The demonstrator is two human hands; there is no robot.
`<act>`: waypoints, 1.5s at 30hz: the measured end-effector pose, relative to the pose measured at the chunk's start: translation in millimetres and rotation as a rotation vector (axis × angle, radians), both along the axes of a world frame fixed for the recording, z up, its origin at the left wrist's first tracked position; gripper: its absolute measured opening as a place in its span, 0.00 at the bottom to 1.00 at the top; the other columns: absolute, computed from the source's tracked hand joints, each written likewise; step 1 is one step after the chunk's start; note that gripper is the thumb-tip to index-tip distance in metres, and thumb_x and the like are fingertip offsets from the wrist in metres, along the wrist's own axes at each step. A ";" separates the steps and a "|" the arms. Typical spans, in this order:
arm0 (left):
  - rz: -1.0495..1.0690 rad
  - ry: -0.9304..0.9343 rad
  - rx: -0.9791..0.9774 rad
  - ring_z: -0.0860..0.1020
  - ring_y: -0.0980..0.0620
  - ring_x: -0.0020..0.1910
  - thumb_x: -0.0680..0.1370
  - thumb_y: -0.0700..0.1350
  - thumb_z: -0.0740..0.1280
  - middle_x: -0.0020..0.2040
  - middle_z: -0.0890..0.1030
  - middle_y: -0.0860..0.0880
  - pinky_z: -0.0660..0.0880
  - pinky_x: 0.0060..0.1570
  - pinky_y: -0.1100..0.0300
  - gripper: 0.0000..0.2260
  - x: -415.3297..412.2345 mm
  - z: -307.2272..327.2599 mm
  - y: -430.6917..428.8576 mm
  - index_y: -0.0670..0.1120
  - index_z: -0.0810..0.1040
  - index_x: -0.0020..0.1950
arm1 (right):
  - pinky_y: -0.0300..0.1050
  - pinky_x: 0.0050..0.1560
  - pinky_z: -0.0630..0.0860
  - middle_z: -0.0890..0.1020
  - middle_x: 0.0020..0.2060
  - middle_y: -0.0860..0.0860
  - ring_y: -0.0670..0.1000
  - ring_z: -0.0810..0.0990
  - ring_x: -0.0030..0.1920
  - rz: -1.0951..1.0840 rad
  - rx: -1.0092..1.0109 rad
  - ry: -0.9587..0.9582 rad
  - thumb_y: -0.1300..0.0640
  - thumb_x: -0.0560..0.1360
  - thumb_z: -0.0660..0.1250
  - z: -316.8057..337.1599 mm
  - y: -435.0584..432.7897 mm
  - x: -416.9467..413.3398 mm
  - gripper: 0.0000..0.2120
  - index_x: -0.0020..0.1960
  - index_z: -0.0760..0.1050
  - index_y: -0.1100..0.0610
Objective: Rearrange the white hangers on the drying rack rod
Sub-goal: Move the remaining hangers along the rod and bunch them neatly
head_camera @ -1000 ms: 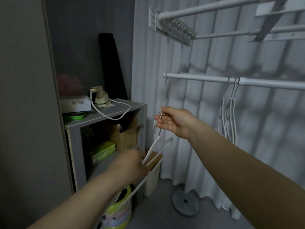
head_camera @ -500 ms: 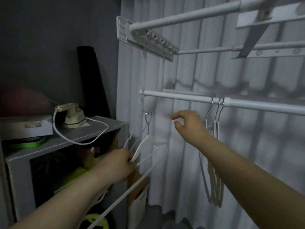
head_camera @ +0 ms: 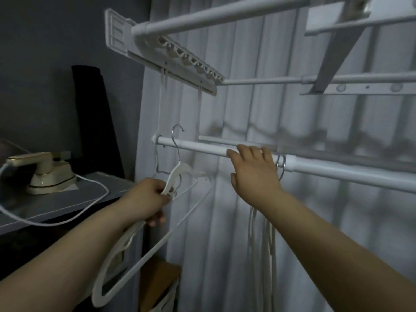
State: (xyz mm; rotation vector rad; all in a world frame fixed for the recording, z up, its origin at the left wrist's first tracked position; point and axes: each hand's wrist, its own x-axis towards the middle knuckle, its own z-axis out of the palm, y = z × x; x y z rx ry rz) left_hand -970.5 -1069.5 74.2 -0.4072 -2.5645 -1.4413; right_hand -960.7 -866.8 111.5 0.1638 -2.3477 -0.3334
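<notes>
A pale pleated curtain (head_camera: 213, 248) filled the whole backdrop, with a dark wall to its left. In front of it the white drying rack (head_camera: 175, 55) spread its upper bars across the top of the view. Below them ran the drying rack rod (head_camera: 202, 147), its capped end near the curtain's left edge.

At the left stood a grey shelf (head_camera: 90, 194), with a black roll (head_camera: 94, 113) upright behind it. A cream iron (head_camera: 48, 174) sat on the shelf top, and its white cord (head_camera: 105, 188) looped across the surface.

A bundle of white hangers (head_camera: 180, 173) slanted down to the lower left, below the rod's left end. Its metal hook (head_camera: 176, 140) rose in front of the rod and past its top (whether it touched the rod could not be told).

A second group of hanging hangers (head_camera: 267, 233) dangled from the rod further right, their hooks just beside the right hand.

The hands were well apart. The left hand (head_camera: 148, 201) was clenched round the bundle just under its neck. The right hand (head_camera: 254, 174) lay against the rod with fingers (head_camera: 252, 152) stretched over its top, gripping nothing.
</notes>
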 end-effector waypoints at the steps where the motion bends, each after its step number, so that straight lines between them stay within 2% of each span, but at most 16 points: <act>1: -0.011 -0.011 0.015 0.73 0.56 0.15 0.78 0.35 0.59 0.29 0.75 0.44 0.66 0.14 0.69 0.10 -3.3 -1.6 2.5 0.46 0.71 0.39 | 0.52 0.71 0.46 0.60 0.72 0.54 0.55 0.59 0.70 0.005 0.001 0.013 0.57 0.77 0.55 -0.6 0.7 -0.3 0.24 0.73 0.54 0.55; 5: -0.088 -0.042 -0.085 0.76 0.58 0.19 0.78 0.38 0.59 0.40 0.77 0.47 0.68 0.17 0.67 0.05 -15.6 -12.2 16.0 0.47 0.71 0.46 | 0.50 0.64 0.55 0.67 0.65 0.54 0.56 0.66 0.63 0.008 0.003 0.089 0.57 0.76 0.55 0.8 2.0 0.6 0.21 0.69 0.60 0.55; 9: -0.092 0.026 -0.148 0.73 0.59 0.15 0.76 0.40 0.60 0.34 0.77 0.51 0.69 0.17 0.68 0.07 -24.3 -20.4 24.6 0.52 0.71 0.46 | 0.49 0.55 0.61 0.72 0.58 0.56 0.57 0.69 0.57 -0.009 -0.012 0.105 0.56 0.76 0.55 9.4 -4.1 -3.6 0.17 0.64 0.65 0.57; 13: -0.116 0.056 -0.131 0.71 0.59 0.13 0.76 0.40 0.59 0.36 0.76 0.54 0.68 0.16 0.70 0.11 -30.7 -23.1 24.3 0.57 0.68 0.50 | 0.51 0.53 0.66 0.77 0.53 0.59 0.60 0.75 0.53 -0.041 -0.019 0.119 0.59 0.74 0.60 6.0 -10.2 -11.4 0.16 0.62 0.69 0.61; 17: -0.072 0.031 -0.118 0.70 0.58 0.13 0.78 0.39 0.56 0.35 0.76 0.50 0.67 0.15 0.69 0.15 -43.0 -22.0 8.3 0.51 0.72 0.62 | 0.47 0.38 0.76 0.82 0.36 0.58 0.59 0.80 0.34 -0.031 -0.001 0.282 0.66 0.60 0.74 1.2 -7.9 -17.7 0.17 0.48 0.79 0.62; 20: -0.011 0.021 -0.076 0.69 0.57 0.12 0.78 0.37 0.56 0.29 0.74 0.49 0.66 0.14 0.68 0.15 -52.0 -19.5 -6.6 0.47 0.73 0.62 | 0.46 0.35 0.77 0.83 0.34 0.58 0.59 0.80 0.31 -0.003 -0.009 0.308 0.67 0.56 0.76 0.4 -6.8 -19.0 0.19 0.47 0.80 0.63; 24: 0.024 0.015 -0.059 0.67 0.57 0.11 0.78 0.35 0.57 0.27 0.73 0.48 0.65 0.14 0.68 0.14 -58.0 -16.6 -18.4 0.43 0.74 0.60 | 0.47 0.35 0.77 0.83 0.35 0.59 0.59 0.80 0.30 0.009 -0.016 0.298 0.70 0.54 0.76 -1.0 -8.5 -19.3 0.21 0.47 0.81 0.64; 28: 0.043 0.031 -0.039 0.67 0.56 0.10 0.77 0.36 0.58 0.25 0.73 0.48 0.65 0.13 0.69 0.14 -60.6 -17.5 -24.9 0.45 0.74 0.59 | 0.50 0.38 0.77 0.84 0.38 0.60 0.61 0.81 0.33 0.030 -0.046 0.293 0.71 0.58 0.73 -1.0 -10.6 -19.0 0.20 0.50 0.80 0.65; 34: 0.045 0.038 -0.121 0.68 0.58 0.11 0.77 0.36 0.57 0.29 0.73 0.49 0.65 0.13 0.69 0.16 -62.6 -18.0 -26.2 0.45 0.73 0.62 | 0.52 0.41 0.75 0.83 0.42 0.61 0.63 0.81 0.38 0.023 -0.057 0.259 0.71 0.62 0.70 0.5 -14.5 -17.5 0.20 0.53 0.78 0.65; 36: 0.050 0.032 -0.159 0.69 0.58 0.13 0.77 0.38 0.57 0.30 0.73 0.49 0.66 0.15 0.69 0.17 -61.5 -17.8 -26.4 0.46 0.71 0.65 | 0.52 0.49 0.72 0.82 0.50 0.60 0.62 0.79 0.46 -0.003 -0.060 0.192 0.67 0.68 0.66 1.8 -16.0 -16.7 0.20 0.60 0.75 0.62; 38: 0.079 0.032 -0.220 0.77 0.56 0.24 0.78 0.45 0.60 0.38 0.78 0.48 0.73 0.25 0.68 0.18 -58.0 -13.6 -30.1 0.49 0.67 0.68 | 0.50 0.57 0.63 0.76 0.61 0.56 0.59 0.74 0.58 -0.017 -0.058 0.136 0.60 0.74 0.61 4.2 -13.9 -16.6 0.22 0.67 0.67 0.57; 39: 0.111 0.042 -0.288 0.80 0.53 0.36 0.77 0.50 0.61 0.48 0.80 0.47 0.77 0.37 0.65 0.21 -55.8 -10.7 -33.9 0.50 0.64 0.70 | 0.47 0.59 0.60 0.74 0.63 0.54 0.57 0.72 0.61 0.000 -0.059 0.127 0.57 0.75 0.60 6.0 -11.5 -15.1 0.23 0.69 0.64 0.56; 40: 0.167 0.068 -0.377 0.80 0.49 0.50 0.76 0.55 0.61 0.59 0.77 0.46 0.75 0.49 0.61 0.25 -53.5 -7.9 -38.4 0.50 0.62 0.71 | 0.47 0.61 0.59 0.74 0.63 0.54 0.56 0.71 0.62 0.020 -0.068 0.110 0.56 0.75 0.61 8.7 -9.6 -11.7 0.23 0.69 0.64 0.56; 41: 0.236 0.103 -0.449 0.75 0.47 0.59 0.75 0.57 0.61 0.65 0.73 0.47 0.71 0.56 0.57 0.26 -48.8 -3.9 -42.6 0.50 0.62 0.71 | 0.48 0.63 0.60 0.75 0.62 0.56 0.57 0.71 0.63 0.049 -0.074 0.110 0.57 0.74 0.63 12.2 -8.3 -6.4 0.24 0.68 0.65 0.58; 43: 0.318 0.253 -0.451 0.73 0.46 0.61 0.75 0.57 0.62 0.64 0.73 0.47 0.70 0.56 0.55 0.23 -34.7 5.0 -46.1 0.49 0.68 0.68 | 0.53 0.64 0.63 0.78 0.57 0.61 0.61 0.74 0.60 0.105 -0.081 0.176 0.60 0.71 0.67 18.3 -1.4 4.5 0.23 0.64 0.71 0.62; 45: 0.263 0.429 -0.316 0.76 0.48 0.52 0.75 0.54 0.63 0.52 0.77 0.50 0.71 0.47 0.59 0.15 -16.0 10.8 -39.9 0.49 0.77 0.57 | 0.54 0.63 0.64 0.79 0.56 0.62 0.62 0.74 0.59 0.091 -0.110 0.222 0.58 0.71 0.65 25.3 9.5 16.8 0.21 0.63 0.72 0.63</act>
